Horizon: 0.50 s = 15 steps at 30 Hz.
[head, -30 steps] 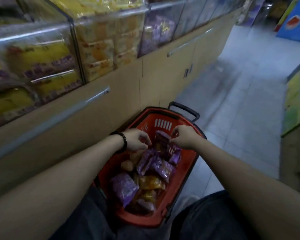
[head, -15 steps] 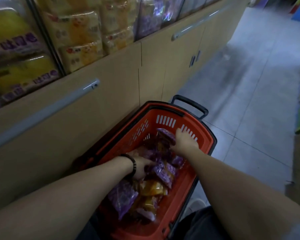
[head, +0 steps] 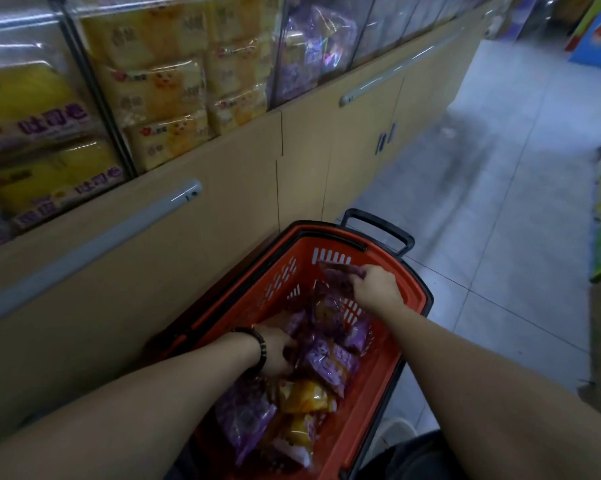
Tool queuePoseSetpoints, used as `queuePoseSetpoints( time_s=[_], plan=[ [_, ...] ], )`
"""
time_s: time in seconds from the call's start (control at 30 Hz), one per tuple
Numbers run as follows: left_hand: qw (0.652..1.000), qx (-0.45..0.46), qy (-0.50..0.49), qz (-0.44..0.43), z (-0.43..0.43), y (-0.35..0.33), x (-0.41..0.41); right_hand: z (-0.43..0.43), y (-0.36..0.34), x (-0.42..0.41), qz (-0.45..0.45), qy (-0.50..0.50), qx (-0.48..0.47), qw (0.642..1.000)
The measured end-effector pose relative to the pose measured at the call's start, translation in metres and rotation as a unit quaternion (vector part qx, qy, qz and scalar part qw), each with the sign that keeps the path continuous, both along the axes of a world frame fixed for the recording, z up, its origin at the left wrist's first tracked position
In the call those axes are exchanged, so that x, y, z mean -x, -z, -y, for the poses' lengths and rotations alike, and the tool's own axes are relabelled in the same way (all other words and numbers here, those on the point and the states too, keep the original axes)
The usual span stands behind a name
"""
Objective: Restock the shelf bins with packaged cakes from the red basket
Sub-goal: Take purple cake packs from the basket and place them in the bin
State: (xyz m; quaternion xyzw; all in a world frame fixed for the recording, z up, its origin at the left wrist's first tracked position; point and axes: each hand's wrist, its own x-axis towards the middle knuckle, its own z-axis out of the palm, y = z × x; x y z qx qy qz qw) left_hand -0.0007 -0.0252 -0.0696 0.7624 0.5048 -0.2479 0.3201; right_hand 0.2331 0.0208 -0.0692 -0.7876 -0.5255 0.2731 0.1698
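The red basket (head: 413, 296) stands on the floor against the cabinet, holding several purple and yellow packaged cakes (head: 326, 365). My right hand (head: 375, 289) is at the basket's far end and pinches a purple packet (head: 337, 271) lifted near the rim. My left hand (head: 278, 351), with a dark bead bracelet on the wrist, reaches down into the pile at the basket's left side; its fingers are buried among purple packets, so its grip is hidden. Above the cabinet, clear shelf bins (head: 174, 84) hold yellow and cream cake packs, and one bin (head: 312, 53) holds purple packets.
A tan cabinet (head: 222, 202) with long grey handles runs along the left under the bins. The basket's black pull handle (head: 378, 226) sticks out at its far end. Grey tiled aisle floor (head: 499, 209) stretches ahead and right, with coloured displays at the right edge.
Both hands dropped from above the basket down into it. My left hand sank into the pile at the left; my right hand moved to the far end and lifted a purple packet.
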Motion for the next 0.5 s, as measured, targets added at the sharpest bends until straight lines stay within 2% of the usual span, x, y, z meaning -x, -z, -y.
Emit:
queuePoseSetpoints(
  time_s=[0.1,0.2,0.33,0.5],
  plan=[
    [0.998,-0.026,-0.056,0.018,-0.003,-0.004,0.005,-0.002,-0.009,-0.009,-0.068,0.002,-0.056,0.996],
    [0.984,-0.093,-0.127,0.082,-0.004,-0.01,0.006,0.003,-0.021,-0.013,-0.167,0.003,-0.086,0.982],
    [0.936,-0.168,-0.257,0.172,-0.008,-0.034,0.001,0.013,-0.041,-0.014,-0.327,0.041,-0.076,0.941],
    [0.88,-0.209,-0.36,0.231,-0.012,-0.058,-0.003,0.03,-0.075,-0.009,-0.406,0.058,-0.109,0.905]
  ],
)
